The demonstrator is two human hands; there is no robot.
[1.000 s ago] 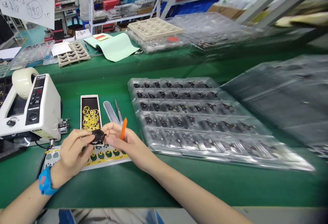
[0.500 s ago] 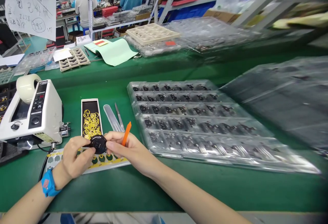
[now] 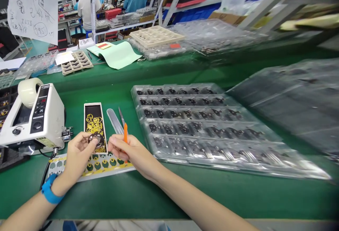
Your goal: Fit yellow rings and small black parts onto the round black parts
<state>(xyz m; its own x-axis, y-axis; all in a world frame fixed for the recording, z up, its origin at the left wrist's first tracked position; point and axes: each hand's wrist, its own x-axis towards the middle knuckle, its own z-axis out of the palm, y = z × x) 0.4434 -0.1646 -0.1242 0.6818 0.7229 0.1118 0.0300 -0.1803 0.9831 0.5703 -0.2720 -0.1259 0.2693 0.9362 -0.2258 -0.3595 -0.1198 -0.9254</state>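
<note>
My left hand (image 3: 79, 153) pinches a small round dark part (image 3: 96, 140) with a shiny rim, held over the near end of an open box (image 3: 85, 118). Yellow ring-shaped pieces (image 3: 94, 123) fill much of that box. Just right of it, my right hand (image 3: 127, 148) is closed around an orange pointed stick (image 3: 125, 132), its tip upward. The right fingers are apart from the round part. Beneath both hands lies a sheet of green and yellow stickers (image 3: 116, 165). Metal tweezers (image 3: 121, 116) and a clear flat strip (image 3: 114, 121) rest beyond my right hand.
A white tape dispenser (image 3: 50, 107) with a tape roll stands at left. To the right lies a clear compartment tray (image 3: 185, 157) of black parts, beside another clear plastic tray (image 3: 291, 100). A raised ledge behind holds a beige tray (image 3: 156, 36) and green paper (image 3: 119, 56).
The round part has turned over in my left hand and moved slightly up and left. My right fingers have come off it, and the orange stick now stands more upright.
</note>
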